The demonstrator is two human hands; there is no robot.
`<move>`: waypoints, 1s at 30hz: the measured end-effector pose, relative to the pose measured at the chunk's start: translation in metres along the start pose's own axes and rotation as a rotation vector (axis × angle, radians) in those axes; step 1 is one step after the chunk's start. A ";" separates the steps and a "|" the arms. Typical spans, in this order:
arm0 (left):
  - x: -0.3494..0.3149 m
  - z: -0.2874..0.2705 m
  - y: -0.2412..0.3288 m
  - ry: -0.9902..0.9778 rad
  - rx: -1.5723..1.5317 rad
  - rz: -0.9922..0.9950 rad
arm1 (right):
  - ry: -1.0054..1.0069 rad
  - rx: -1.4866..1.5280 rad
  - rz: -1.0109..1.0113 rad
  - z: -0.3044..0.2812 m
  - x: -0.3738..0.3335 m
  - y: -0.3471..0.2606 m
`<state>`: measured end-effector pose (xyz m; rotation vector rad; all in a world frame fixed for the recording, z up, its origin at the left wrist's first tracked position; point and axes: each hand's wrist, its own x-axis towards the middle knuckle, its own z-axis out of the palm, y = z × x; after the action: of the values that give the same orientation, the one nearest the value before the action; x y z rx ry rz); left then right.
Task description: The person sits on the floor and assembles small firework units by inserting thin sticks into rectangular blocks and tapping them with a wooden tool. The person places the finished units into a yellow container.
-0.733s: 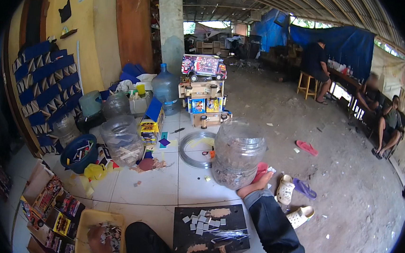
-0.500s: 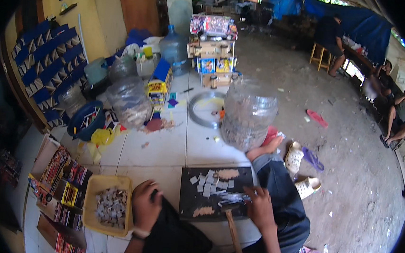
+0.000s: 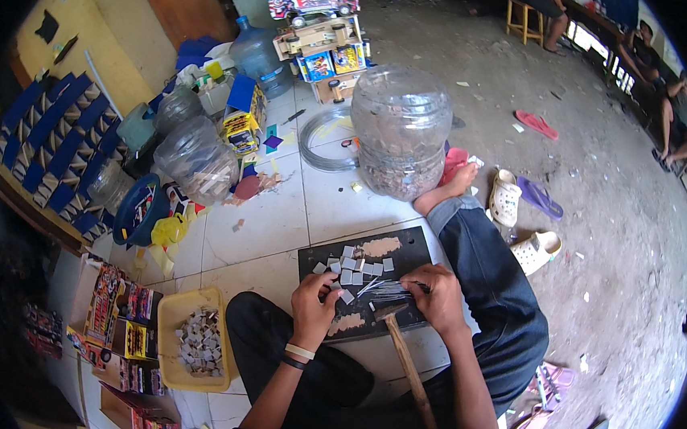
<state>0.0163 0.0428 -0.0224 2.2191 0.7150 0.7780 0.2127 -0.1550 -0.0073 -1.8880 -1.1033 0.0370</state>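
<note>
A black board (image 3: 418, 246) lies on the tiles in front of me, bearing small grey square pieces (image 3: 347, 264) and a bundle of thin metal rods (image 3: 386, 290). My left hand (image 3: 316, 305) rests at the board's left side, its fingers curled together beside the grey squares; what they may hold is hidden. My right hand (image 3: 436, 293) is at the right end of the rods, thumb and fingertips drawn together, and anything between them is too small to make out. A wooden-handled hammer (image 3: 406, 357) lies with its head on the board's near edge, below the rods.
Left of my bent knee stands a yellow tub (image 3: 163, 337) of small square pieces. Colourful printed boxes (image 3: 106, 309) stand further left. Past the board are a large clear plastic container (image 3: 402, 130), a wire coil (image 3: 309, 143) and stacked toy trucks (image 3: 317, 43). Footwear (image 3: 537, 197) lies right.
My left hand has moved right, from above my knee to the grey squares on the board. My right hand stays by the rods, its fingers now closer together. The view has tilted down.
</note>
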 end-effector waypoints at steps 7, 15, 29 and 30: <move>-0.005 -0.010 0.021 0.047 -0.126 0.005 | 0.016 0.052 -0.028 -0.005 -0.003 -0.009; -0.047 -0.002 0.046 -0.091 0.015 0.062 | -0.024 0.067 -0.045 -0.002 -0.004 -0.009; -0.048 -0.023 0.062 -0.009 0.013 0.016 | -0.158 0.381 -0.088 0.008 -0.010 -0.041; -0.047 -0.025 0.064 -0.003 -0.010 0.037 | -0.173 0.387 -0.105 0.009 -0.010 -0.045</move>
<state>-0.0159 -0.0182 0.0241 2.2301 0.6692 0.7942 0.1725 -0.1482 0.0160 -1.4998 -1.2119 0.3362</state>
